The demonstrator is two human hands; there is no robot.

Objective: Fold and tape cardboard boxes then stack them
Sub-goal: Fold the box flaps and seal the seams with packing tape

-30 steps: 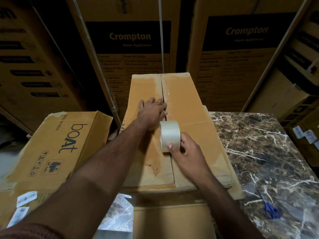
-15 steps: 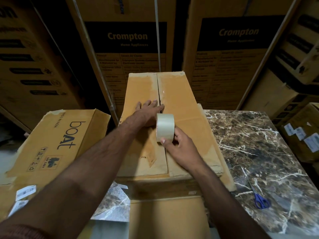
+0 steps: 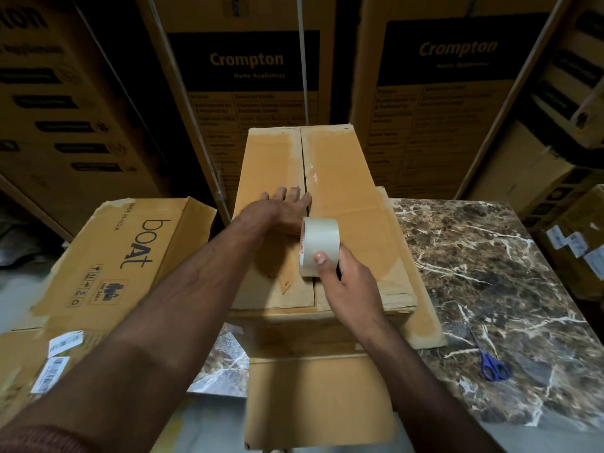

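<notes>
Stacked appliance cartons [image 3: 248, 76] were seen behind a marble table [image 3: 496, 273]. On it the box [image 3: 343, 197] was laid, long axis pointing away, seam down the middle. Probably light but floppy, so best gripped at the edges. Flaps were pressed flat by the spread left hand [image 3: 281, 207]; the tape [image 3: 318, 246] was pinched by the right hand [image 3: 346, 282].
</notes>
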